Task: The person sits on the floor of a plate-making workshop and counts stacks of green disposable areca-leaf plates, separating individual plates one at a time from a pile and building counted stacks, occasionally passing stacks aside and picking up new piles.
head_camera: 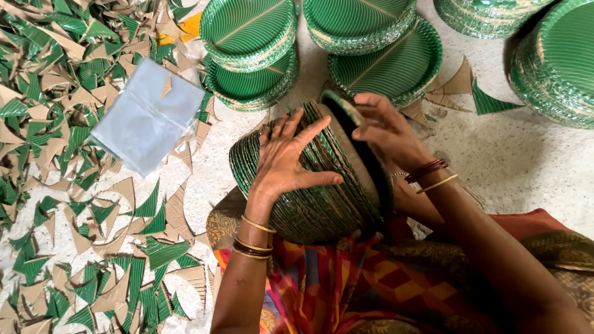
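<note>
pale speckled floor [526, 161] lay under everything, and nearest to you was the bright patterned cloth [371, 291] over your lap. on its edge you held a stack of green paper plates [309, 204] turned on its side, brown backs and ridged rims upward. your left hand [284, 164] lay flat and spread over the rims, fingers open and pressing rather than closed round anything. your right hand [383, 133] pinched the end plate [340, 108] at the far side of the stack and tipped it away from the rest, so it looked as if you were counting or squaring the pile. to my eye the next move called for a firm left palm so the pile would not fan out while the right hand worked the end plate. just beyond, a clear plastic bag [148, 114] lay on the scattered green and brown offcuts [55, 124] at your left. farther off stood more stacks of finished plates [377, 62], face up, along the top.
</note>
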